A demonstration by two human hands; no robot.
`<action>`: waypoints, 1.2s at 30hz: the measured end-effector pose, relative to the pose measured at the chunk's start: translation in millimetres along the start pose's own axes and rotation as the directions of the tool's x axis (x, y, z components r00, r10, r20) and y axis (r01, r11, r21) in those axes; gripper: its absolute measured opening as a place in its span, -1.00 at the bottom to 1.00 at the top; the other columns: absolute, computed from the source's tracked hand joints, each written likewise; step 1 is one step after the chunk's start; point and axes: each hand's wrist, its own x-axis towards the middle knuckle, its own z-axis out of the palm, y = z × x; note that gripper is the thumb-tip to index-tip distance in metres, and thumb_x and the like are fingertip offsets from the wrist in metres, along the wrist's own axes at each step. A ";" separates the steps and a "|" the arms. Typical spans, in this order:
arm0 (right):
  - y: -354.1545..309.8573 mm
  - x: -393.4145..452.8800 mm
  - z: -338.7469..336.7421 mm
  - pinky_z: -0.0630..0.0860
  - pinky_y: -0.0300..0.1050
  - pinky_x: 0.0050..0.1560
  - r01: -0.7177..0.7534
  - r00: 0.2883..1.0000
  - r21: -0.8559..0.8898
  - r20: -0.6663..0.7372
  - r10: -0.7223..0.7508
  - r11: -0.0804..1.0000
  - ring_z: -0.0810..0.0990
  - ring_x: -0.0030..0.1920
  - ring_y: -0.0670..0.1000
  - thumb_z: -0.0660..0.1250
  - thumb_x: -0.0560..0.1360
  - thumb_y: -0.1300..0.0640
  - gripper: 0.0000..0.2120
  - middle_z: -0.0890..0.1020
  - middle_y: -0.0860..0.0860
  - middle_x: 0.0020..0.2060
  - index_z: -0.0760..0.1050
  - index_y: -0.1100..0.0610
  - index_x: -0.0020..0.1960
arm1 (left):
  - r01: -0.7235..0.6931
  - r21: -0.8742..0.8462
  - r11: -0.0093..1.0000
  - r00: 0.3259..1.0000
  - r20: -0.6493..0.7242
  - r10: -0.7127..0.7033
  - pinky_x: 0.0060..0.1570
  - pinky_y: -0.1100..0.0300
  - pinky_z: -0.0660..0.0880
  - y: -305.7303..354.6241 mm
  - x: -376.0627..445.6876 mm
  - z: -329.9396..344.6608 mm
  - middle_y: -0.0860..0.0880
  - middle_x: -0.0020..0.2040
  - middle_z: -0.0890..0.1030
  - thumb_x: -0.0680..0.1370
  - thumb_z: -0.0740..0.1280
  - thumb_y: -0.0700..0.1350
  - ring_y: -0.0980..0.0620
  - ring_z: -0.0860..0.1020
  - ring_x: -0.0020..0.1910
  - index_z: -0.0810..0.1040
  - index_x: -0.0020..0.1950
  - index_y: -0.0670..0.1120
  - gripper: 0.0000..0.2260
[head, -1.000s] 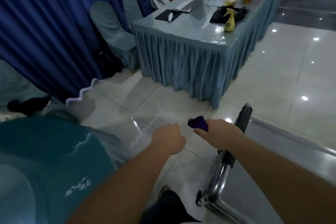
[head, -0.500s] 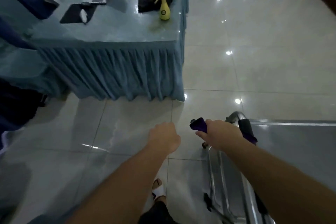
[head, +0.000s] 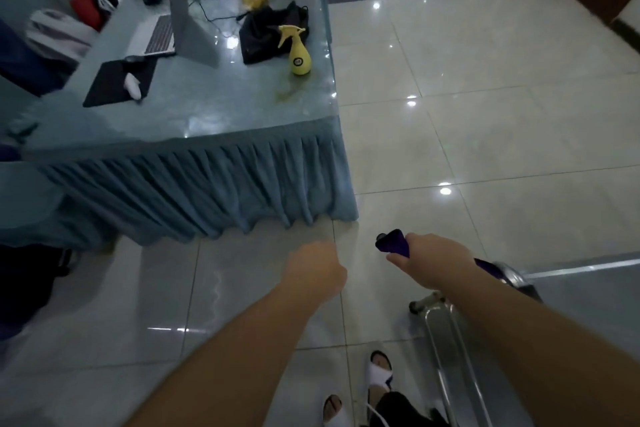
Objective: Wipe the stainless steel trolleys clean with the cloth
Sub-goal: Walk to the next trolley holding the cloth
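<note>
Right hand [head: 433,262] fingers curl round the purple cloth [head: 393,242]; left hand [head: 317,272] fisted, holding nothing.

The cloth [head: 393,242] was dark purple and bunched, one end poking out past the fist that held it, the other trailing back toward the trolley [head: 450,340]. The trolley was shiny stainless steel, low at the right, its curved rail and flat top partly hidden by an arm.
</note>
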 end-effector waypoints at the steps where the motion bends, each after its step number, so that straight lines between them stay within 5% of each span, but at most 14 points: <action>1: -0.5 12.0 -5.0 0.51 -0.04 -0.17 -0.004 1.000 0.005 0.000 0.004 1.000 0.55 -0.20 -0.02 0.08 0.61 -0.41 -0.52 0.53 -0.08 -0.20 0.40 0.01 0.06 | -0.008 0.010 1.000 1.000 -0.009 0.008 0.15 0.03 0.42 0.2 10.9 -9.4 -0.07 0.28 0.57 0.65 0.22 -0.07 -0.13 0.54 0.25 0.49 0.31 -0.07 -0.75; 10: 29.1 158.6 -86.3 0.44 -0.02 -0.11 -0.034 0.998 0.120 -0.041 0.039 0.992 0.53 -0.13 0.05 0.12 0.61 -0.39 -0.50 0.45 -0.07 -0.21 0.46 0.02 0.15 | -0.077 0.126 0.989 0.988 -0.126 0.093 0.25 -0.07 0.45 39.0 139.5 -126.4 -0.09 0.28 0.53 0.68 0.21 0.01 -0.15 0.51 0.26 0.48 0.35 -0.07 -0.71; 16: 65.1 238.2 -159.1 0.56 0.04 0.06 -0.033 0.998 0.225 -0.042 0.044 0.974 0.59 -0.04 0.11 0.14 0.61 -0.38 -0.52 0.61 0.02 -0.03 0.44 0.03 0.12 | -0.093 0.135 0.987 0.993 -0.056 0.102 0.16 -0.01 0.52 85.9 235.3 -200.3 -0.09 0.29 0.56 0.62 0.32 -0.04 -0.14 0.55 0.21 0.51 0.36 -0.06 -0.68; 23: 153.5 298.4 -188.0 0.54 -0.01 -0.05 -0.233 0.969 0.325 0.003 0.245 0.917 0.58 -0.09 0.07 0.13 0.61 -0.39 -0.55 0.54 -0.04 -0.15 0.40 0.01 0.03 | -0.280 0.235 0.931 0.958 0.012 0.286 0.27 -0.05 0.49 179.3 366.5 -233.5 -0.10 0.39 0.51 0.66 0.22 0.02 -0.15 0.52 0.31 0.44 0.46 -0.06 -0.62; 28: 236.5 337.7 -195.9 0.59 0.03 0.06 -0.451 0.879 0.411 0.054 0.473 0.792 0.60 -0.07 0.06 0.11 0.61 -0.40 -0.51 0.58 -0.03 -0.09 0.45 0.02 0.08 | -0.482 0.332 0.811 0.875 0.122 0.469 0.22 -0.03 0.42 269.1 465.8 -256.4 -0.10 0.40 0.48 0.67 0.20 0.04 -0.16 0.48 0.33 0.41 0.50 -0.06 -0.59; 36: 335.9 337.2 -209.4 0.55 0.00 0.00 -0.685 0.648 0.582 0.211 0.732 0.438 0.57 -0.15 0.01 0.12 0.64 -0.34 -0.60 0.57 -0.05 -0.16 0.43 -0.02 -0.05 | -0.734 0.426 0.528 0.671 0.340 0.659 0.25 -0.05 0.43 430.3 555.8 -277.7 -0.11 0.40 0.48 0.67 0.19 0.06 -0.16 0.48 0.34 0.41 0.53 -0.06 -0.56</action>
